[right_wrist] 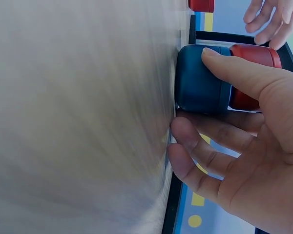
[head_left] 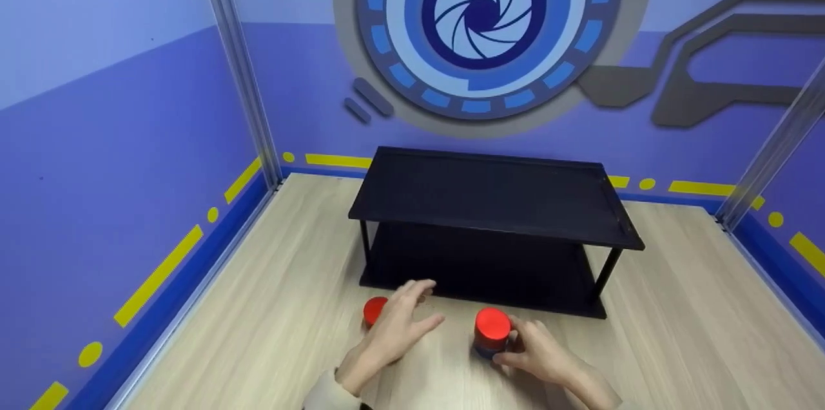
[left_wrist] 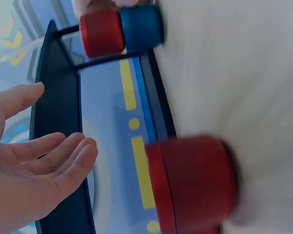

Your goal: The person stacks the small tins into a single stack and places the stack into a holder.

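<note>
A small round red canister (head_left: pixel 492 326) stands on top of a blue canister (right_wrist: pixel 198 85), the two making an upright stack on the table. My right hand (head_left: pixel 540 353) holds the blue canister low on its right side. In the right wrist view the thumb lies against the blue wall and the index finger passes behind it. To the left, another red canister (left_wrist: pixel 195 183) sits on the table by itself. My left hand (head_left: pixel 394 327) is above and just right of it, fingers spread and thumb apart, with nothing in its grasp. In the head view it partly covers that canister.
A black two-level shelf (head_left: pixel 496 194) stands right behind the canisters, its lower board (head_left: pixel 480 265) close to the table. The wooden table (head_left: pixel 258 332) is bounded by blue-purple wall panels (head_left: pixel 129 158) and metal corner posts (head_left: pixel 242 62).
</note>
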`<state>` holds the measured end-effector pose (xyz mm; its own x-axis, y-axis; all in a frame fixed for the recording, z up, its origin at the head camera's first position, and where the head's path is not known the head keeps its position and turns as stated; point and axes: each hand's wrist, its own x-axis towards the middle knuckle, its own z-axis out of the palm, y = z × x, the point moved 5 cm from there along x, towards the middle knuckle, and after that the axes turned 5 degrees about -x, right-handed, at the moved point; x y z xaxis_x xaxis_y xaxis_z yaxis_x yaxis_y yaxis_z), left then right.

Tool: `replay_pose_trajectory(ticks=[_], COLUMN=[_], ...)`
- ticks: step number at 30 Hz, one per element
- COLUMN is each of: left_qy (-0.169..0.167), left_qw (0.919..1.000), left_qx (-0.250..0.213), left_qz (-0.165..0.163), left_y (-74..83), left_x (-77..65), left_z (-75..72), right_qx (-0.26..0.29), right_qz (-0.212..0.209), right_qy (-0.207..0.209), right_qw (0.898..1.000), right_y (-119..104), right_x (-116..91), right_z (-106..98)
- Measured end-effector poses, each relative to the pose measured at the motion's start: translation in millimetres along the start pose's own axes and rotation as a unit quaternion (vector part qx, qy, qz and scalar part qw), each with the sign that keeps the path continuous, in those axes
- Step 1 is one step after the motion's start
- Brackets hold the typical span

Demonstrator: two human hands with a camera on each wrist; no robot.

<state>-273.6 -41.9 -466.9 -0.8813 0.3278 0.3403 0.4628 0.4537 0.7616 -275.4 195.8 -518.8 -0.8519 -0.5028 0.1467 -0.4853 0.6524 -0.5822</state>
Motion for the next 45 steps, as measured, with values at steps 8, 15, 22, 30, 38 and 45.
replay_pose_trajectory(ticks=[8,15,22,30,38,45], left_qy=[0.057,0.059,0.030,-0.048,-0.095,-0.110], left_qw=[0.9982,0.9978,0.9976,0.9935,0.9861,0.9837], left_qx=[0.014,-0.006,0.001,-0.026,-0.034,-0.032], left_qz=[-0.009,-0.031,-0.063,-0.100,-0.132,-0.139], left_y=[-16.4,-36.6,-60.1,-82.3,-93.7,-97.6], left_x=[-6.9,-11.6,-15.7,-20.2,-18.7,-17.3], left_z=[-35.1,-55.9,-67.6,-62.6,-52.9,-48.8], right_qx=[-0.019,-0.026,0.014,-0.001,-0.008,-0.010], right_qz=[0.004,0.002,0.004,-0.004,-0.002,-0.009], right_qy=[0.011,0.016,-0.007,0.005,0.008,0.015], right_qw=[1.000,1.000,1.000,1.000,1.000,1.000], right_y=[-0.2,-0.1,2.5,1.5,1.5,-0.2], right_x=[1.1,0.8,-2.0,-1.6,-1.6,-1.3], right_z=[-2.4,-3.0,-0.3,-1.0,0.6,0.0])
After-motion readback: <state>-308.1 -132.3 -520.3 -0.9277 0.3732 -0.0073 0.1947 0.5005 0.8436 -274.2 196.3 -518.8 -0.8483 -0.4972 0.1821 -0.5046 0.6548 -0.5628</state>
